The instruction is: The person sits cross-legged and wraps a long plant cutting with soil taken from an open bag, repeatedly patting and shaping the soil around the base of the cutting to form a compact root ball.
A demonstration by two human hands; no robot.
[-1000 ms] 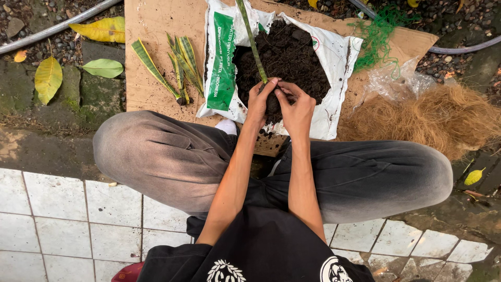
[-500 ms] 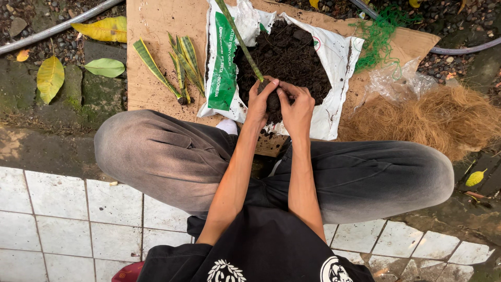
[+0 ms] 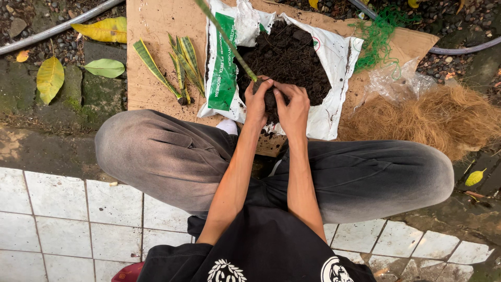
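Between my left hand point(image 3: 257, 102) and right hand point(image 3: 293, 107), both cupped tight around the soil ball point(image 3: 270, 99) above the open soil bag point(image 3: 334, 57), I press the leaf cutting point(image 3: 225, 39), and next I probably need gentle, even squeezing.

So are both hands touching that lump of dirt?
Touching. The head view shows the left hand and right hand cupped around the soil ball, fingers pressed against it.
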